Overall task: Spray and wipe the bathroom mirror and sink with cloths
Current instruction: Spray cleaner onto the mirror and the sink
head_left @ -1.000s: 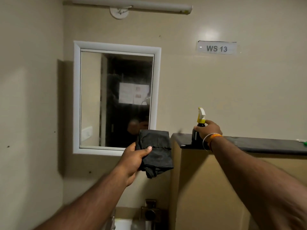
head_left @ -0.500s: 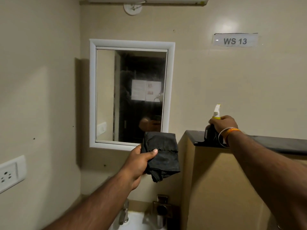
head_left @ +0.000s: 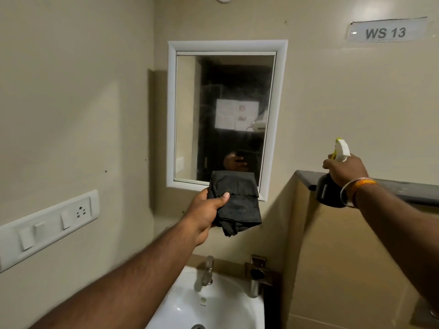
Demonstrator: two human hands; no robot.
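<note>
A white-framed mirror (head_left: 225, 110) hangs on the beige wall ahead. My left hand (head_left: 207, 210) grips a folded black cloth (head_left: 235, 203) held up just below the mirror's lower edge. My right hand (head_left: 345, 170) holds a dark spray bottle (head_left: 329, 193) with a white and yellow nozzle, raised beside the dark ledge (head_left: 408, 188) at the right, nozzle toward the mirror. A white sink (head_left: 213, 307) with a chrome tap (head_left: 207, 271) lies below.
A white switch and socket panel (head_left: 47, 226) is on the left wall. A metal holder (head_left: 257, 274) is fixed to the wall beside the tap. A "WS 13" label (head_left: 386, 32) is stuck high on the right wall. A beige partition (head_left: 344, 257) stands under the ledge.
My right hand has lifted the spray bottle off the ledge. The view has dropped and shifted left, bringing the sink and the socket panel into sight. The left hand keeps the cloth near the mirror.
</note>
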